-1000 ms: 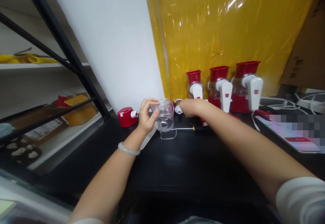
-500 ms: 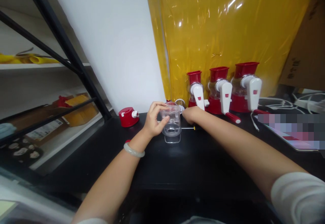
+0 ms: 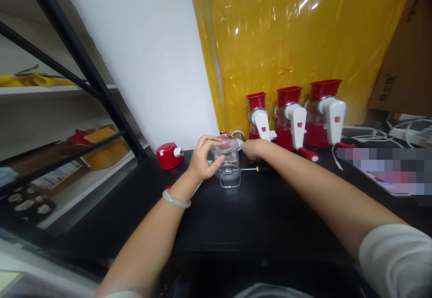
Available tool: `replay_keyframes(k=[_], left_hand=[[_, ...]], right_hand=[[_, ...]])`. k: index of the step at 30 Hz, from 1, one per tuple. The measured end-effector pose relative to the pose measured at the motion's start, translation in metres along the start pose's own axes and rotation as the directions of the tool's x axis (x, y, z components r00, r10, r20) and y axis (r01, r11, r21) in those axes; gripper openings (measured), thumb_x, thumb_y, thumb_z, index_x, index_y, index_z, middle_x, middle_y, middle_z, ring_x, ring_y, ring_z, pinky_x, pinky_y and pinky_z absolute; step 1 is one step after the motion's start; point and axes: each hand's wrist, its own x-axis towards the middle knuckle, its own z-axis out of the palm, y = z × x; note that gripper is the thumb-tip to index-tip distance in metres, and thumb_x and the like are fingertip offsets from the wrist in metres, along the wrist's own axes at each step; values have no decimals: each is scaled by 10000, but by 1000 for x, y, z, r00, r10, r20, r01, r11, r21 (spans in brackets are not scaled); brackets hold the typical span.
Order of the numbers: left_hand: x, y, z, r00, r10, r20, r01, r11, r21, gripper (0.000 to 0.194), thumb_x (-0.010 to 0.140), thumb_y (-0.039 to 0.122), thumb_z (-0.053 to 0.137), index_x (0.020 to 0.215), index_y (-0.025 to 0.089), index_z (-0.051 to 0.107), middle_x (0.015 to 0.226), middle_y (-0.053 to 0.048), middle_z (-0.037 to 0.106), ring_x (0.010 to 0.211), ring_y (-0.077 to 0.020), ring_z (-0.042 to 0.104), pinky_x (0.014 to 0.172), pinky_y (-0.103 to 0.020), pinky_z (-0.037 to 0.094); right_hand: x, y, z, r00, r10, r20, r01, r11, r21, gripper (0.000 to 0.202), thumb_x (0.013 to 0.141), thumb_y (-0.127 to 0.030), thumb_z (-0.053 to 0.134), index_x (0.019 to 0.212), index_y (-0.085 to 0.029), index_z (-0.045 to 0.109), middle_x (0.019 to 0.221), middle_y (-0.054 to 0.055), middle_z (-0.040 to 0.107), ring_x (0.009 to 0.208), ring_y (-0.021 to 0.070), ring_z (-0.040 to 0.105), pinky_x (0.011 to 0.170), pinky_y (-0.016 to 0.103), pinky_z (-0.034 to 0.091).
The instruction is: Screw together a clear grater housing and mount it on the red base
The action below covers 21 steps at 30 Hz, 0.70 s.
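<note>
Gripping clear housing in left hand; right hand grasp unclear; three red grinders just behind, screwdriver beside.

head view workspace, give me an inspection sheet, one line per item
surface: black table, bare in the near part
job's things: clear plastic housing standing upright on the table; thin screwdriver lying just behind it
clutter: three red-and-white hand-crank units in a row at the back; red cap at the table's left edge
grips: left hand clasps the clear plastic housing; right hand rests behind it, its contents hidden
cables: white cables at far right
surroundings: yellow plastic sheet, white wall, black shelf frame, cardboard box
</note>
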Motion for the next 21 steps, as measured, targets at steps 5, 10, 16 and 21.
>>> replay_keyframes(k=[5, 10, 16, 21], left_hand=[[0, -1, 0, 1000, 15, 1, -15, 1000, 3, 306, 928, 434, 606, 1113, 192, 643, 1103, -124, 656, 1031, -286, 650, 887, -503, 559], [1, 0, 0, 1000, 13, 4, -13, 1000, -3, 294, 928, 423, 611, 1108, 194, 646, 1099, -123, 662, 1029, -289, 650, 896, -507, 557], [1, 2, 1, 999, 34, 9, -34, 999, -15, 293, 922, 407, 631, 1119, 191, 648, 1103, -122, 663, 1041, -287, 654, 894, -499, 564], [2, 3, 1, 999, 32, 15, -32, 999, -12, 292, 920, 405, 636, 1114, 187, 654, 1109, -123, 662, 1029, -286, 654, 892, -495, 564]], right_hand=[[-7, -5, -9, 981, 85, 173, -65, 991, -121, 377, 662, -250, 850, 1002, -97, 795, 893, 150, 774, 900, 286, 744, 831, 389, 574], [-9, -9, -6, 978, 93, 188, -78, 993, -86, 295, 706, -313, 837, 893, -90, 789, 764, 115, 751, 808, 257, 732, 816, 383, 571], [1, 3, 6, 959, -1, 283, 4, 1000, -9, 202, 744, -56, 712, 937, -26, 762, 783, 140, 750, 763, 222, 715, 723, 323, 558], [4, 11, 2, 961, -3, 276, -8, 999, 41, 287, 776, -46, 681, 1057, -34, 737, 854, 132, 762, 814, 209, 715, 727, 294, 539]])
